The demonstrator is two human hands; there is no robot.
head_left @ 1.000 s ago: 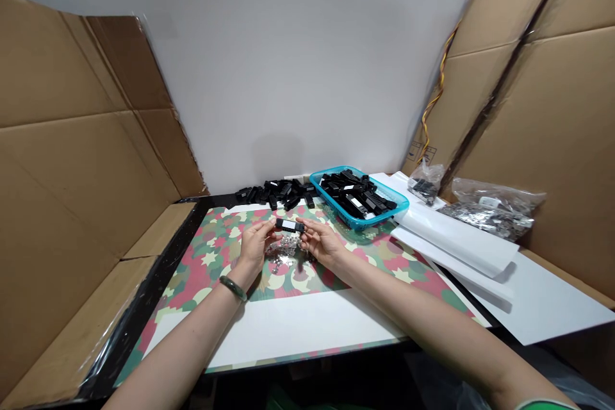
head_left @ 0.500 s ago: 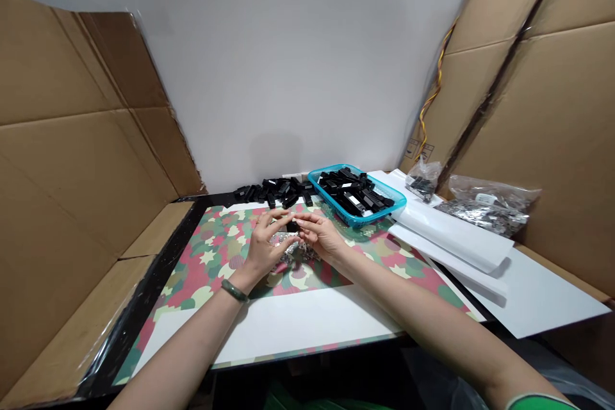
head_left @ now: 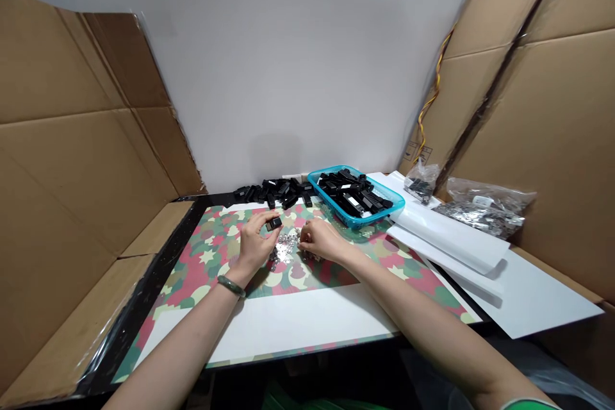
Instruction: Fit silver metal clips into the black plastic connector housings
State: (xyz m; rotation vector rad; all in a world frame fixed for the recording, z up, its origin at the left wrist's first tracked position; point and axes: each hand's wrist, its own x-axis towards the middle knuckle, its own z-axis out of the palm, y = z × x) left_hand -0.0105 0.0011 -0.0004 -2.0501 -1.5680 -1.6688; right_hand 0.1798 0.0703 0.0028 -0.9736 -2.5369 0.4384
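Now pinches the black part in the left hand alone at frame centre, no longer between both hands, and lowers the right hand, fingers curled, onto the metal pieces on the tabletop, grip there indiscernible.

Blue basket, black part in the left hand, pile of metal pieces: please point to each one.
blue basket [head_left: 379, 216], head view, near side wall.
black part [head_left: 275, 223], head view, its top face.
pile of metal pieces [head_left: 287, 245], head view, its middle.
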